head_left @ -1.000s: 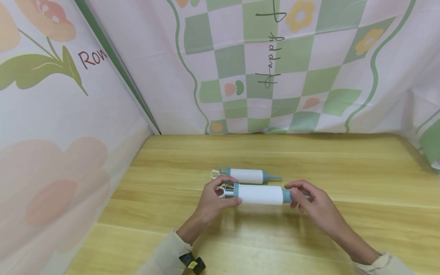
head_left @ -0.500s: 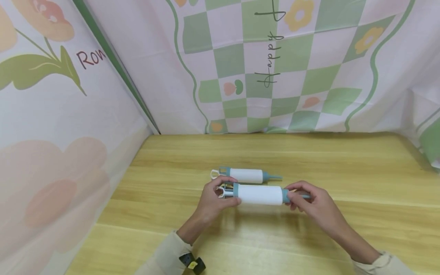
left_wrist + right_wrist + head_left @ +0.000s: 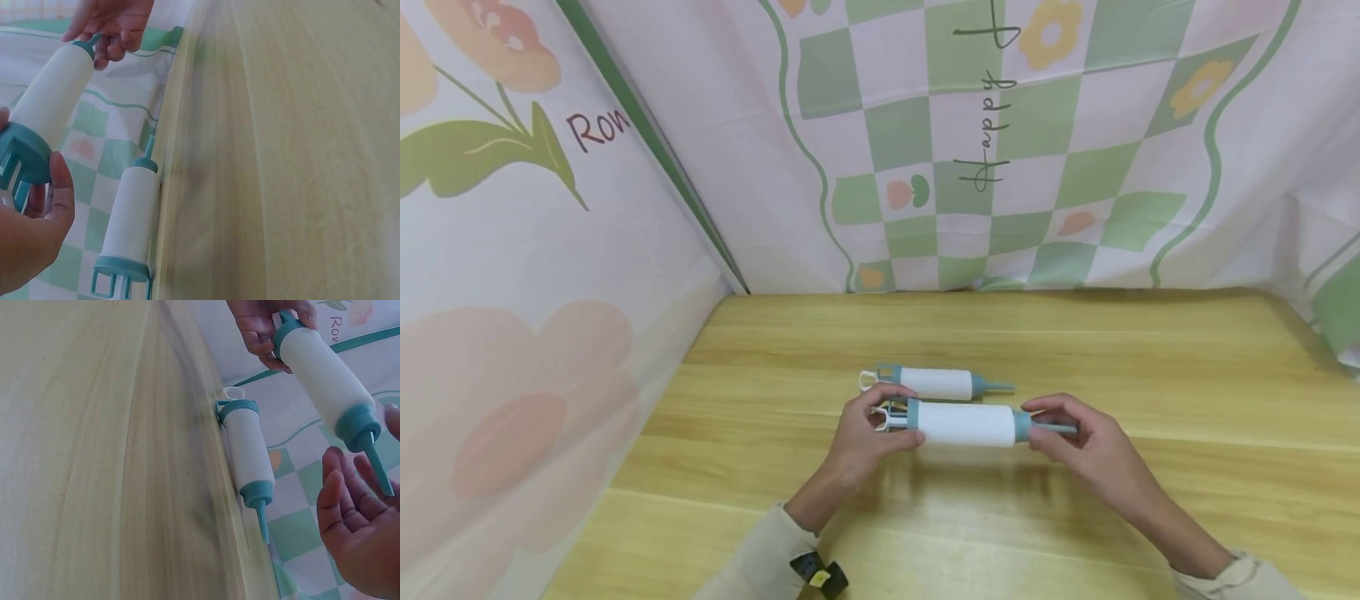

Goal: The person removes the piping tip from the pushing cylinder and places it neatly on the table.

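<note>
The left hand point(image 3: 861, 437) pinches the teal collar point(image 3: 913, 414) of a syringe-style dispenser point(image 3: 968, 426), held above the wooden table point(image 3: 1090, 342), nozzle point(image 3: 1058, 428) toward three o'clock; a matching dispenser point(image 3: 936, 383) lies at its eleven o'clock. It looks like light, fairly stiff plastic: the smooth barrel point(image 3: 53, 94) could slip and the thin nozzle might bend, so collar and nozzle cap point(image 3: 357, 425) seem the best holds. The head view suggests the right hand point(image 3: 1088, 446) touches that cap; the right-wrist view shows its fingers point(image 3: 331, 503) apart around it, with gaps.
</note>
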Demonstrator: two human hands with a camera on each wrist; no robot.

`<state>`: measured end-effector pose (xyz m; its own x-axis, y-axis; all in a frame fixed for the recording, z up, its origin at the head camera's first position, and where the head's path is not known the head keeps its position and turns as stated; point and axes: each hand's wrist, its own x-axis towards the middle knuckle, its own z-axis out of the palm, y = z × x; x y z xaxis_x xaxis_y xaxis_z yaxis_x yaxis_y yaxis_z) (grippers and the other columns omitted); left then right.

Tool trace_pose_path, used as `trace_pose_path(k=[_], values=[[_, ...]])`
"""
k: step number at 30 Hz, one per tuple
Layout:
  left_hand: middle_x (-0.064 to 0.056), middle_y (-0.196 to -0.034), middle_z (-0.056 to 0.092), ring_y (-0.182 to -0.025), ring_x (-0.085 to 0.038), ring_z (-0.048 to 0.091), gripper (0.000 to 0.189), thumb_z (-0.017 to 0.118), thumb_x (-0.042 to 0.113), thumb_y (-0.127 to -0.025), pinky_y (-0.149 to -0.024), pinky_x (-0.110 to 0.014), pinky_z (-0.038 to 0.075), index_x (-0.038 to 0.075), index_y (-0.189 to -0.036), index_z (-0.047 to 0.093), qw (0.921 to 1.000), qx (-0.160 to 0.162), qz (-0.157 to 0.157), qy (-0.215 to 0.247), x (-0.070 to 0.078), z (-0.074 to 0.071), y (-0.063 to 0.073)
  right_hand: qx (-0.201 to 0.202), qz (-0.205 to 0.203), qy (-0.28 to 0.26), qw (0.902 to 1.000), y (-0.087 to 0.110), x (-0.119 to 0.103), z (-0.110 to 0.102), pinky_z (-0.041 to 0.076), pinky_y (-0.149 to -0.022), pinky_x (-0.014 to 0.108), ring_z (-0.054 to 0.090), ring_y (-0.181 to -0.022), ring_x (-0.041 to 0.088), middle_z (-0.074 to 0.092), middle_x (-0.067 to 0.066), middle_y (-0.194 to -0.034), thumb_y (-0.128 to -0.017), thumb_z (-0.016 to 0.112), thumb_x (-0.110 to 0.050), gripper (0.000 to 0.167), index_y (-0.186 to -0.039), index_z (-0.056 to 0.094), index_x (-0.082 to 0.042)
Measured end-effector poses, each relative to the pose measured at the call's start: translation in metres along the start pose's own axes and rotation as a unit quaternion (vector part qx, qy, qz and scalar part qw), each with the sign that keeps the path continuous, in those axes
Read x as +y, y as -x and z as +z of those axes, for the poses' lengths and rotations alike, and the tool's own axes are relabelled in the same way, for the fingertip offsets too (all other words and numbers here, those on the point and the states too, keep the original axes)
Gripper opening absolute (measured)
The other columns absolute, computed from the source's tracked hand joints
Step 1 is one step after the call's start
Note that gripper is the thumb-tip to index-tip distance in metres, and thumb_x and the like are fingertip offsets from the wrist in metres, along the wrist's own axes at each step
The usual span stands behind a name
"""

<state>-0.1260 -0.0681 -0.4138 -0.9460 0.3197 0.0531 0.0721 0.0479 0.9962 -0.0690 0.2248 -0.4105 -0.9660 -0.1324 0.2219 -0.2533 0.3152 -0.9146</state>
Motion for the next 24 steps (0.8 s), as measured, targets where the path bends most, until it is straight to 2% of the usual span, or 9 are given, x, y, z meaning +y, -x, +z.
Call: trace_pose_path(k=[5, 11, 16, 24], values=[[-0.009, -0.113, 0.058, -0.086, -0.021, 0.057, 0.045, 0.081, 0.002, -0.071, -0.071, -0.027, 0.050, 0.005, -0.114, 0.067, 1.0000, -0.001, 0.003, 0.002, 0.0002, -0.0001, 0.0006, 0.010, 0.034, 0.034, 0.9988, -0.0025, -0.0036, -0.0007, 0.054, -0.061, 0.031, 0.065, -0.076, 0.018, 0.070, 0.008, -0.089, -0.106, 0.053, -0.017, 0.025, -0.120, 0.061, 0.002], [-0.008, -0.111, 0.059, -0.084, -0.020, 0.056, 0.045, 0.081, 0.001, -0.071, -0.070, -0.027, 0.050, 0.005, -0.114, 0.067, 0.9999, -0.006, 0.011, 0.006, -0.0003, 0.0003, 0.0012, 0.013, 0.060, 0.044, 0.9971, -0.0028, -0.0085, 0.0026, 0.050, -0.055, 0.031, 0.064, -0.071, 0.020, 0.070, 0.004, -0.081, -0.105, 0.055, -0.026, 0.026, -0.108, 0.066, -0.003], [-0.008, -0.112, 0.058, -0.086, -0.020, 0.056, 0.044, 0.081, 0.001, -0.071, -0.071, -0.030, 0.051, 0.007, -0.113, 0.068, 0.9999, -0.009, 0.008, 0.010, 0.0008, 0.0007, 0.0019, 0.013, 0.057, 0.040, 0.9975, -0.0032, -0.0083, 0.0037, 0.049, -0.055, 0.030, 0.063, -0.071, 0.019, 0.070, 0.002, -0.081, -0.103, 0.059, -0.023, 0.021, -0.106, 0.068, -0.004], [-0.008, -0.113, 0.059, -0.088, -0.021, 0.056, 0.045, 0.082, 0.001, -0.071, -0.073, -0.030, 0.049, 0.005, -0.113, 0.067, 1.0000, -0.002, 0.007, 0.001, 0.0015, 0.0004, 0.0017, 0.002, 0.014, 0.009, 0.9999, -0.0013, -0.0045, 0.0032, 0.058, -0.072, 0.031, 0.069, -0.086, 0.019, 0.069, 0.010, -0.101, -0.095, 0.070, -0.009, 0.021, -0.114, 0.065, -0.001]])
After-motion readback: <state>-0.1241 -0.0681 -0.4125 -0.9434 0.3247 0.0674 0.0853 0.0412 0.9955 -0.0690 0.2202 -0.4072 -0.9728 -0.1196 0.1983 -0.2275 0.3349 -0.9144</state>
